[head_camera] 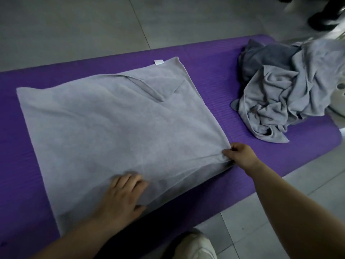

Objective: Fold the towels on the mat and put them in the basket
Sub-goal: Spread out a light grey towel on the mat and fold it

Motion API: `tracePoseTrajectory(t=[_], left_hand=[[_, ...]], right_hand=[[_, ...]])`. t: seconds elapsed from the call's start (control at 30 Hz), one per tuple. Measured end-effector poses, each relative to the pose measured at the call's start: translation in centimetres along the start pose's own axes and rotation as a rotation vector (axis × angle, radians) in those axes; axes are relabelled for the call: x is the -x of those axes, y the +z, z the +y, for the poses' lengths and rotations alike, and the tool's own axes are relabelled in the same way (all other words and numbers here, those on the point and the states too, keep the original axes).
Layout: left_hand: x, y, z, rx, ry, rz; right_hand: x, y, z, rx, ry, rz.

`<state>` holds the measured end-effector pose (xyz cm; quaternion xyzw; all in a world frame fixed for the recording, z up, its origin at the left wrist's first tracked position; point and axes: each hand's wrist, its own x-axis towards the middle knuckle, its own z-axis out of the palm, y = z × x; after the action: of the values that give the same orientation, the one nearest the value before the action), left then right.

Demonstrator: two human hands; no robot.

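Observation:
A light grey towel (104,124) lies spread on the purple mat (214,75), folded over once, with a white tag at its far edge. My left hand (121,197) presses flat on the towel's near edge with fingers spread. My right hand (240,155) pinches the towel's near right corner and lifts it slightly off the mat. A crumpled pile of grey towels (283,94) sits at the mat's right end. Part of a white basket (338,98) shows at the right edge, behind the pile.
Grey tiled floor (74,25) surrounds the mat. My white shoe (196,245) is on the floor at the bottom. Another person's dark shoe (323,21) stands on the floor at the top right.

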<state>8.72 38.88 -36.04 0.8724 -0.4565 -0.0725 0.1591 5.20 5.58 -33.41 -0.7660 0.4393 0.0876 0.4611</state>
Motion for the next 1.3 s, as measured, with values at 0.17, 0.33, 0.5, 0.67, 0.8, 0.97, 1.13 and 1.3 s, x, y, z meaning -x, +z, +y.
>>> tracePoseTrajectory(t=[0.17, 0.33, 0.5, 0.67, 0.8, 0.97, 1.13, 1.3], left_hand=[[0.3, 0.0, 0.5, -0.116, 0.036, -0.017], [0.4, 0.5, 0.7, 0.010, 0.113, 0.062], [1.1, 0.0, 0.4, -0.014, 0.166, 0.028], [3.2, 1.1, -0.2, -0.132, 0.165, -0.089], [3.7, 1.5, -0.5, -0.103, 0.178, -0.040], [2.6, -0.2, -1.4, -0.033, 0.163, 0.058], [1.1, -3.6, -3.3, -0.065, 0.019, 0.119], [0.3, -7.6, -7.1, -0.196, -0.100, 0.056]], right_hand=[[0.4, -0.4, 0.5, -0.053, 0.046, 0.043], [0.7, -1.0, 0.8, -0.082, 0.054, 0.031], [0.9, -1.0, 1.0, 0.028, 0.049, 0.043], [1.7, -0.5, 1.4, 0.611, -0.243, 0.294], [1.9, -0.3, 2.8, 1.060, -0.937, 0.283], [2.4, -0.4, 2.4, 1.268, -0.793, -0.032], [1.9, -0.6, 1.5, 1.275, -0.755, -0.118], [1.8, -0.6, 0.4, 1.326, -0.861, -0.098]])
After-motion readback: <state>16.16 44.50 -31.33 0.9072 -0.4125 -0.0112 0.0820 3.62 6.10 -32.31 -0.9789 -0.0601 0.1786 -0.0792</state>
